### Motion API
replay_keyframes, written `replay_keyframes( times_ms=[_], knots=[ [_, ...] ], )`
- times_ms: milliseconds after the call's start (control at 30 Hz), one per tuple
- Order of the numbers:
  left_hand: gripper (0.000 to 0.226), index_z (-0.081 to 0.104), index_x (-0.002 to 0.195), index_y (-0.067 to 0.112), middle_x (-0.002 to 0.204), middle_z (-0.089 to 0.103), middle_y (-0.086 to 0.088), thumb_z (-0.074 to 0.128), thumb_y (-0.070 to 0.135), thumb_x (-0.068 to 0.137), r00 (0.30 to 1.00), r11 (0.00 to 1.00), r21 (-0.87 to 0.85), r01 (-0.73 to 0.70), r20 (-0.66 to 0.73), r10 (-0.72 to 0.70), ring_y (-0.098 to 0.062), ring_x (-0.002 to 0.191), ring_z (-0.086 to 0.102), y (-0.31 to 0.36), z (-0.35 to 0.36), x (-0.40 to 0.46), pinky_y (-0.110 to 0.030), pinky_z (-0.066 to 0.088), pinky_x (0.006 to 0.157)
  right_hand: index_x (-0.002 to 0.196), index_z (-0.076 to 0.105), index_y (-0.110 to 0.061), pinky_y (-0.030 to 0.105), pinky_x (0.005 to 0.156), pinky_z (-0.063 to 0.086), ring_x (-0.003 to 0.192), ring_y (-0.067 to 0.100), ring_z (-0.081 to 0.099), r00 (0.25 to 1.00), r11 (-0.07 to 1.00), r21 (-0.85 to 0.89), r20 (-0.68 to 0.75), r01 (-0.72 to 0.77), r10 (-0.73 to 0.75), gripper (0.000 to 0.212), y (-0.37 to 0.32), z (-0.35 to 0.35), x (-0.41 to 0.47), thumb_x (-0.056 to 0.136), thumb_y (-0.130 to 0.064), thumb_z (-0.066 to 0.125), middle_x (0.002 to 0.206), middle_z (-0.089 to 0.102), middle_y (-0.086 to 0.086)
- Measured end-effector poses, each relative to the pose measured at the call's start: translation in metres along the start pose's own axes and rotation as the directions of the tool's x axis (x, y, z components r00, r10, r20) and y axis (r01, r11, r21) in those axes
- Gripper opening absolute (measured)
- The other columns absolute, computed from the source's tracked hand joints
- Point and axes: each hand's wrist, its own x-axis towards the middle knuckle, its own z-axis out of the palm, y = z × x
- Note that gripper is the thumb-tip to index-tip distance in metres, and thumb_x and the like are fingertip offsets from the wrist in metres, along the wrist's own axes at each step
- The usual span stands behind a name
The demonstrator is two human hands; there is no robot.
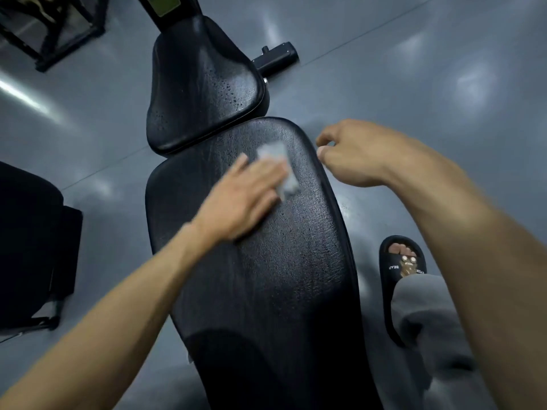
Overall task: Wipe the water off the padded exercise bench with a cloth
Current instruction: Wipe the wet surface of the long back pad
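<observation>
A black padded bench runs up the middle, with a long back pad (281, 261) and a smaller seat pad (201, 90) beyond it. Water droplets bead on the seat pad and on the far part of the back pad. My left hand (245, 196) lies flat with straight fingers on a small grey cloth (278, 167), pressing it onto the upper part of the back pad. My right hand (355, 152) hovers just off the pad's right edge, fingers loosely curled and holding nothing.
Grey glossy floor (444, 84) surrounds the bench. My foot in a black slipper (399, 276) stands to the right of the bench. A black frame (53, 28) stands at the far left, dark equipment (29, 247) at the left, a bench foot bar (275, 57) behind.
</observation>
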Motion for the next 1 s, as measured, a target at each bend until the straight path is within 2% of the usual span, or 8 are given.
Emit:
replay_keyframes(
  times_ms=[133,233,367,467,600,733,833,1000],
  knots=[
    [0.070,0.027,0.161,0.013,0.168,0.024,-0.006,0.022,0.053,0.104,0.907,0.901,-0.121,0.416,-0.007,-0.420,-0.027,0.157,0.016,-0.004,-0.003,0.031,-0.049,0.007,0.128,0.130,0.064,-0.017,0.037,0.103,0.048,0.125,0.032,0.057,1.000,1.000,0.004,0.002,-0.003,0.003,0.034,0.002,-0.001,-0.001,0.099,-0.019,0.049,0.137,0.062,0.011],
    [0.069,0.028,0.160,0.009,0.168,0.025,-0.010,0.033,0.051,0.106,0.997,0.994,-0.074,0.077,0.014,-0.077,-0.032,0.157,0.017,0.058,0.008,0.012,-0.049,0.008,0.128,0.132,0.063,-0.016,0.035,0.103,0.046,0.127,0.032,0.056,1.000,1.000,0.010,-0.002,-0.007,0.007,0.035,0.002,-0.002,0.000,0.100,-0.019,0.048,0.139,0.061,0.011],
    [0.059,0.030,0.161,0.019,0.168,0.026,-0.001,0.035,0.047,0.109,0.942,0.946,0.046,-0.320,0.127,0.312,-0.021,0.157,0.017,0.059,0.005,-0.009,-0.048,0.008,0.128,0.131,0.063,-0.017,0.035,0.099,0.046,0.125,0.033,0.057,1.000,1.000,0.016,-0.002,-0.010,0.010,0.035,-0.002,-0.001,0.003,0.100,-0.021,0.049,0.138,0.062,0.012],
    [0.056,0.034,0.159,0.020,0.165,0.034,-0.004,0.031,0.043,0.108,1.000,0.998,0.056,0.012,0.007,-0.012,-0.022,0.153,0.030,-0.001,-0.003,0.023,-0.053,0.015,0.125,0.132,0.063,-0.019,0.035,0.099,0.046,0.124,0.033,0.057,1.000,1.000,0.020,-0.001,-0.006,0.007,0.035,-0.002,0.001,0.002,0.099,-0.024,0.051,0.138,0.062,0.013],
    [0.065,0.024,0.162,0.018,0.169,0.022,-0.003,0.020,0.051,0.107,0.942,0.939,-0.065,0.336,0.011,-0.336,-0.026,0.158,0.015,-0.010,-0.007,0.055,-0.047,0.003,0.128,0.135,0.061,-0.020,0.036,0.102,0.044,0.129,0.033,0.054,1.000,1.000,0.017,0.005,-0.021,0.021,0.037,0.002,-0.001,0.001,0.100,-0.023,0.049,0.143,0.058,0.011],
    [0.067,0.025,0.162,0.014,0.169,0.022,-0.005,0.029,0.052,0.108,0.991,0.994,-0.017,-0.112,0.069,0.113,-0.029,0.158,0.011,0.065,0.009,0.014,-0.049,0.007,0.128,0.132,0.063,-0.020,0.036,0.103,0.045,0.128,0.033,0.055,0.999,0.999,0.013,0.006,-0.037,0.037,0.037,0.007,-0.006,0.002,0.098,-0.020,0.049,0.142,0.059,0.011],
    [0.062,0.022,0.163,0.021,0.170,0.019,0.001,0.027,0.051,0.109,0.890,0.902,0.065,-0.428,0.202,0.408,-0.022,0.159,0.009,0.060,0.004,-0.006,-0.048,0.006,0.128,0.133,0.063,-0.020,0.038,0.105,0.046,0.127,0.034,0.056,0.999,0.998,0.015,-0.005,-0.053,0.053,0.037,0.011,-0.009,0.002,0.099,-0.021,0.048,0.141,0.059,0.012],
    [0.062,0.023,0.162,0.024,0.169,0.021,0.001,0.015,0.051,0.108,0.988,0.987,0.056,0.153,0.015,-0.154,-0.023,0.157,0.017,-0.021,-0.013,0.051,-0.050,0.004,0.128,0.135,0.062,-0.018,0.038,0.106,0.046,0.129,0.034,0.054,0.998,0.998,0.000,-0.007,-0.056,0.056,0.039,0.011,-0.010,-0.003,0.099,-0.017,0.047,0.143,0.059,0.012]
  ],
)
